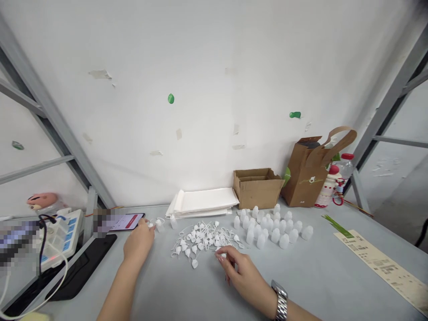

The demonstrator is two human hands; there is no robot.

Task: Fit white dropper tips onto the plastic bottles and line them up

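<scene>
Two bare hands are working over a pale grey tabletop [321, 285], and I am logging them from the head camera. The left hand [138, 240] is half-closed, its fingertips [149, 225] touching a small white plastic piece [159, 225]; I cannot tell whether it is gripped. The right hand [240, 267] is pinching a small white plastic cap [221, 255] between thumb and forefinger, at the edge of a loose heap of white plastic caps with thin looped straps [200, 240]. A silver metal link watch [279, 301] is sitting on the right wrist. Rows of upright white plastic bottles [267, 227] are standing just right of the heap. A flat stack of white paper trays [200, 203] is lying behind it, beside an open brown cardboard box [257, 187]. A smartphone [129, 221] is lying just beyond the left hand.
</scene>
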